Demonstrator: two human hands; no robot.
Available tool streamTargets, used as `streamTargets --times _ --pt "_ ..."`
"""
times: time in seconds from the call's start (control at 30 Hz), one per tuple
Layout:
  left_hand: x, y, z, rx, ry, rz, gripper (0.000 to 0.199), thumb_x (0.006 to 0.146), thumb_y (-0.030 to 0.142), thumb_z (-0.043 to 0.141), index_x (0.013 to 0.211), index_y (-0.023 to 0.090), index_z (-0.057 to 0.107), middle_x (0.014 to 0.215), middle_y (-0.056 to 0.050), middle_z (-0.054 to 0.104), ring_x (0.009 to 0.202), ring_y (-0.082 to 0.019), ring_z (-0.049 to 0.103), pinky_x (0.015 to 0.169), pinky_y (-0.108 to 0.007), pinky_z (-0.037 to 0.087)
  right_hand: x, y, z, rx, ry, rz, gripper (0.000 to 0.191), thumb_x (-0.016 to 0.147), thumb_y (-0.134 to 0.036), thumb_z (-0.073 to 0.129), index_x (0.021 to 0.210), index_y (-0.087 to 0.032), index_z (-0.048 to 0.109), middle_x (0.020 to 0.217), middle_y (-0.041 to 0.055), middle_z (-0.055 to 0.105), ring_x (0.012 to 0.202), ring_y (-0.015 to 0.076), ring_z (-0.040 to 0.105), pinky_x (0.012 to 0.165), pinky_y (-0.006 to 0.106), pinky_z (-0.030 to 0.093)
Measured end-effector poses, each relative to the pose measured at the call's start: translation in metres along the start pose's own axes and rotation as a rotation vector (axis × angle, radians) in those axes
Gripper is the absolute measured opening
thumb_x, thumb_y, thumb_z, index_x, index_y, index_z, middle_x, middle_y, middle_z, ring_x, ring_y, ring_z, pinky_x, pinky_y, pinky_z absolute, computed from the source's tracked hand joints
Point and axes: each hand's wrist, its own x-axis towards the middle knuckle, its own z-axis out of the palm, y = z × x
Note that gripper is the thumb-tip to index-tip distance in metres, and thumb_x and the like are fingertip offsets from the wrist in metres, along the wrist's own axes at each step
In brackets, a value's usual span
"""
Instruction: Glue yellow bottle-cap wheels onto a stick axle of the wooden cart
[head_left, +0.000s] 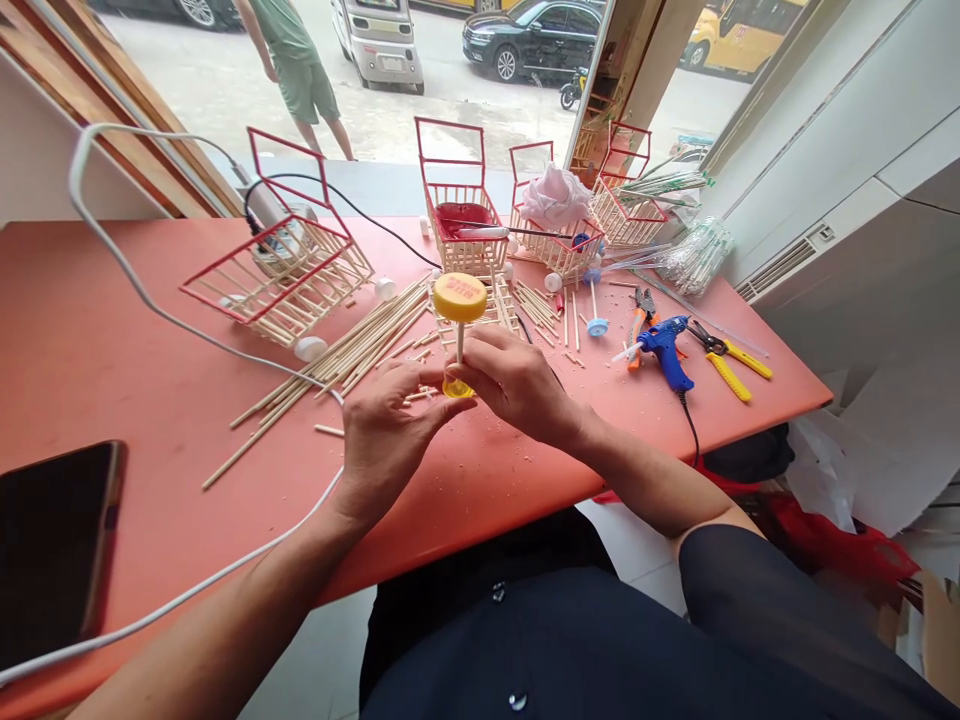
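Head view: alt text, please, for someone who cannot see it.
A person's left hand and right hand hold a stick with a yellow cap at each end over a reddish table. Nearby are loose sticks, small carts and a glue gun.

At frame centre, the upper cap (460,302) is yellow, lettered in orange-red; at right, the glue gun (666,348) is blue.

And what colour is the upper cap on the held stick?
The upper cap is yellow with reddish print; see the head view.

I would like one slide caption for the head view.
Left hand and right hand hold a stick with yellow caps above a reddish table.
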Motion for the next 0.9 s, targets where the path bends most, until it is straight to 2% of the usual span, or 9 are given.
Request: streamTargets --times 0.27,0.57,0.9 --pt "0.0017 0.0006 -0.0009 0.03 0.012 0.054 0.023 0.086 0.049 0.087 0.094 0.028 0.083 0.089 -0.001 0.08 0.083 -0.021 0.073 0.08 -0.033 0.056 0.0005 0.0006 0.0006 -0.021 0.027 -0.034 0.038 0.115 -0.039 0.044 0.082 -0.022 0.05 0.084 0.0007 0.052 0.082 0.0146 0.049 0.077 0.027 0.041" --pt "0.0027 -0.0001 0.0008 0.001 0.02 0.07 0.022 0.086 0.049 0.087 0.093 0.028 0.083 0.089 0.0 0.08 0.083 -0.02 0.074 0.08 -0.032 0.056 0.0003 0.0012 0.0009 -0.008 0.009 -0.006 0.039 0.115 -0.04 0.043 0.081 -0.023 0.047 0.085 0.0005 0.051 0.082 0.0145 0.048 0.076 0.027 0.04" --pt "0.0022 -0.0011 0.0017 -0.015 0.031 0.072 0.032 0.086 0.058 0.085 0.093 0.027 0.083 0.088 0.0 0.08 0.083 -0.02 0.072 0.076 -0.032 0.054 -0.0001 0.0027 0.0027 0.001 0.041 -0.022 0.038 0.115 -0.039 0.043 0.081 -0.022 0.046 0.085 0.0004 0.051 0.082 0.0143 0.048 0.076 0.027 0.04"
